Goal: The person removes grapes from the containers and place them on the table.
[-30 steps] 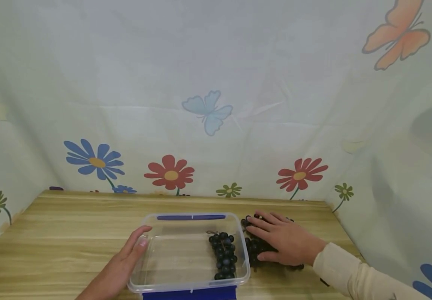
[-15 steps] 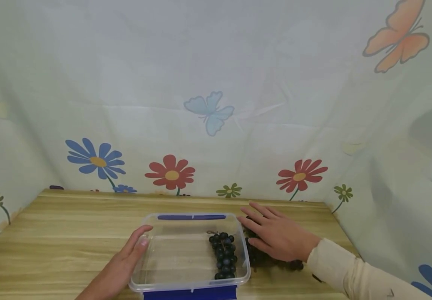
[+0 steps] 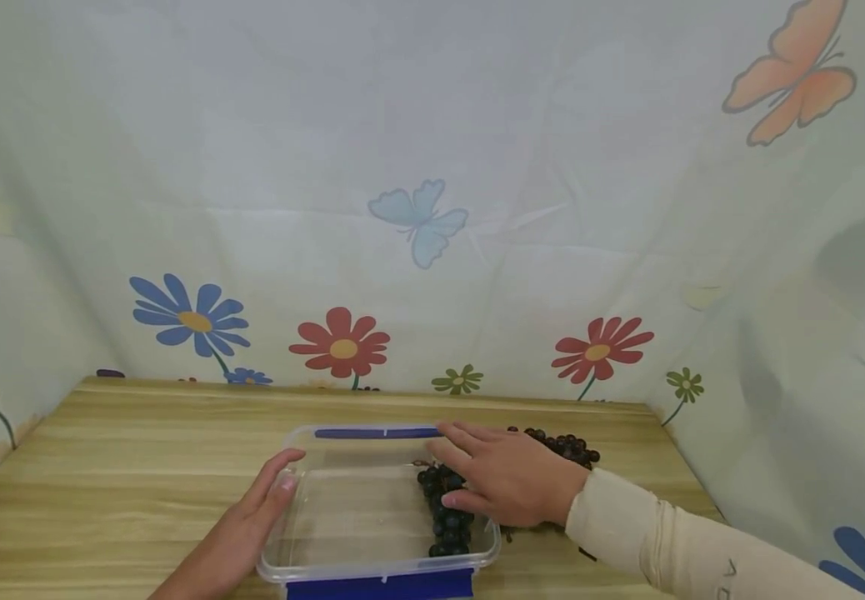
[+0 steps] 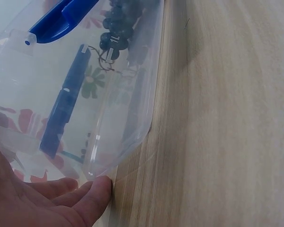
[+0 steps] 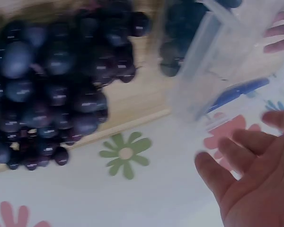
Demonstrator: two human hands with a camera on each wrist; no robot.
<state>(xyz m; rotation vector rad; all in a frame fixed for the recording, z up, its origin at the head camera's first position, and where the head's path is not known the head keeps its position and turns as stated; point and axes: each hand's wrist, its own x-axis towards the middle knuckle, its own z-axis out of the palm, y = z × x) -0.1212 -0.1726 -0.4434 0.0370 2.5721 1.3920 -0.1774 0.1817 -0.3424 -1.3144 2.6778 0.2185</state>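
Observation:
A clear plastic container (image 3: 357,508) with blue clips stands on the table in the head view. Inside, along its right wall, lies a bunch of dark grapes (image 3: 449,521). More dark grapes (image 3: 563,446) lie on the table to the right, partly covered by my right arm in the head view but large in the right wrist view. My left hand (image 3: 241,521) touches the container's left side, its fingertips (image 4: 102,185) against the outer wall. Fingers spread and holding nothing, my right hand (image 3: 511,475) is over the container's right rim, covering part of the bunch inside.
The wood-grain table (image 3: 140,467) meets a pale cloth backdrop (image 3: 290,208) printed with flowers and butterflies. A small dark object (image 3: 110,373) shows at the table's back left edge.
My right hand has moved left, off the grapes on the table to above the container's right side. The left hand and the container have stayed in place.

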